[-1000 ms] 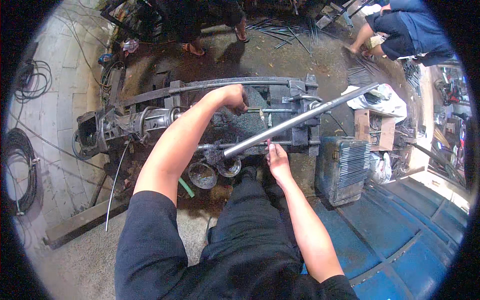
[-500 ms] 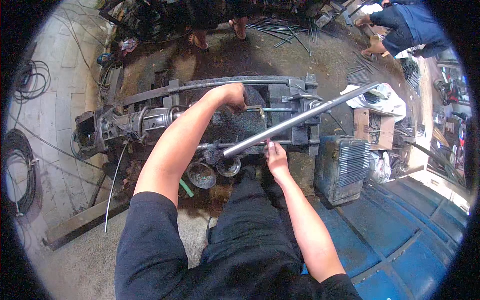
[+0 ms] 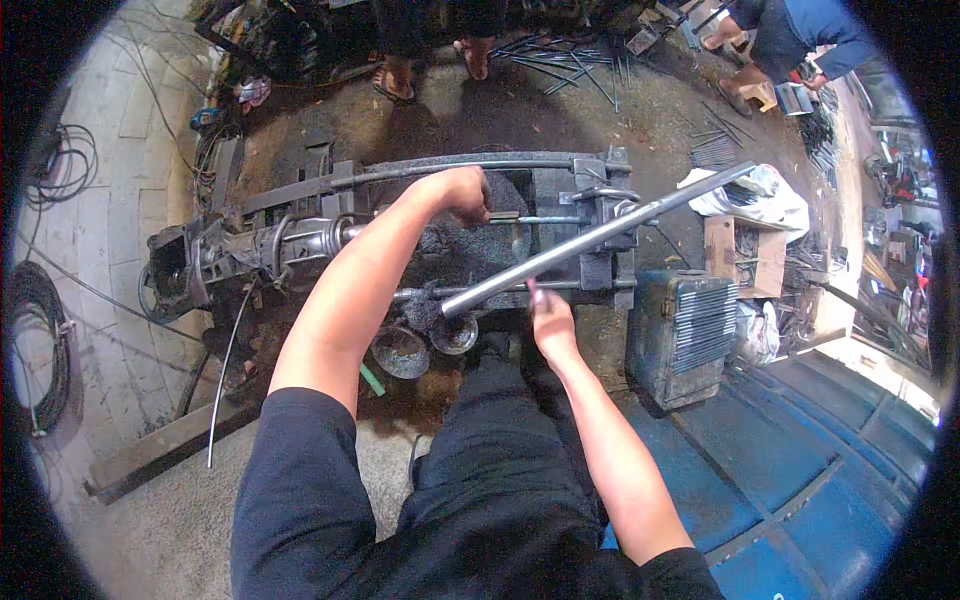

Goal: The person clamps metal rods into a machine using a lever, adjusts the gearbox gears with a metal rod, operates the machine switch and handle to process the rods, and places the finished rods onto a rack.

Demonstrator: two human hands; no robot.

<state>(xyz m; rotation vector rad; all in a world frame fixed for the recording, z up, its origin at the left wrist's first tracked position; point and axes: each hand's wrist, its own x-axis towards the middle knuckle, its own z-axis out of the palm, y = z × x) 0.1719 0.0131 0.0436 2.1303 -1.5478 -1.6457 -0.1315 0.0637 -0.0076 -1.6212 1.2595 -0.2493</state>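
My left hand (image 3: 467, 196) is closed, knuckles up, over the middle of a dark bench machine (image 3: 560, 185). From its fingertips sticks a small flat brownish piece (image 3: 504, 215), in line with a thin steel rod (image 3: 552, 219) fixed in the machine. My right hand (image 3: 553, 326) grips a thin tool with a reddish handle (image 3: 531, 286). The tool's far end is blurred beyond a long steel tube (image 3: 600, 236). That tube lies slantwise across the machine, above the right hand, rising to the far right. Which part of the left fingers touches the rod is hidden.
Two round metal bowls (image 3: 401, 352) sit at the machine's near side. To the right stand a grimy metal canister (image 3: 684, 335) and a cardboard box (image 3: 745, 255). Loose rods (image 3: 570, 65) lie on the floor beyond. Another person (image 3: 800, 50) crouches far right; someone's feet (image 3: 395, 85) show ahead.
The tool in my right hand has shifted slightly and its far end is now smeared by motion. My left hand stays nearly in place. The person far right has moved, an arm now reaching down.
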